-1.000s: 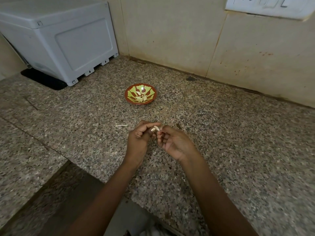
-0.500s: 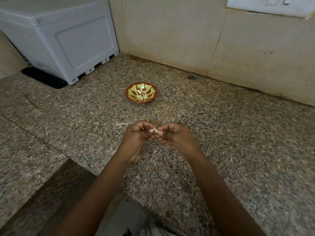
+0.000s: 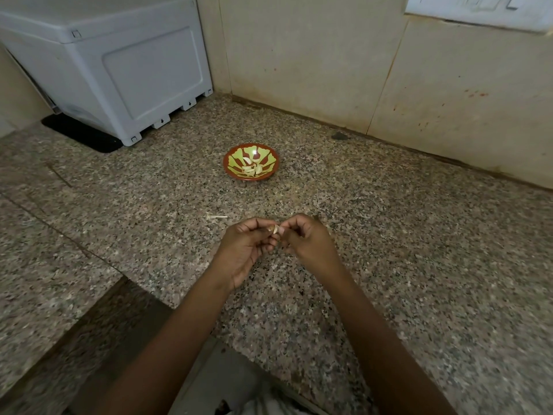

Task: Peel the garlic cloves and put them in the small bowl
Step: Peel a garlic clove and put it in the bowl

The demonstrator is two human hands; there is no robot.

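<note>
A pale garlic clove is pinched between the fingertips of both hands, just above the speckled granite counter. My left hand holds it from the left, palm turned up, and my right hand grips it from the right. Most of the clove is hidden by the fingers. Farther back stands the small red-and-green bowl, holding several peeled cloves.
A thin scrap of garlic stem lies on the counter left of my hands. A grey plastic appliance on a black mat fills the back left corner. Tiled walls close the back. The counter's inner edge steps down at lower left.
Both hands stayed together on the clove, with the fingers shifting slightly around it. The view has tilted a little; the bowl has not moved.
</note>
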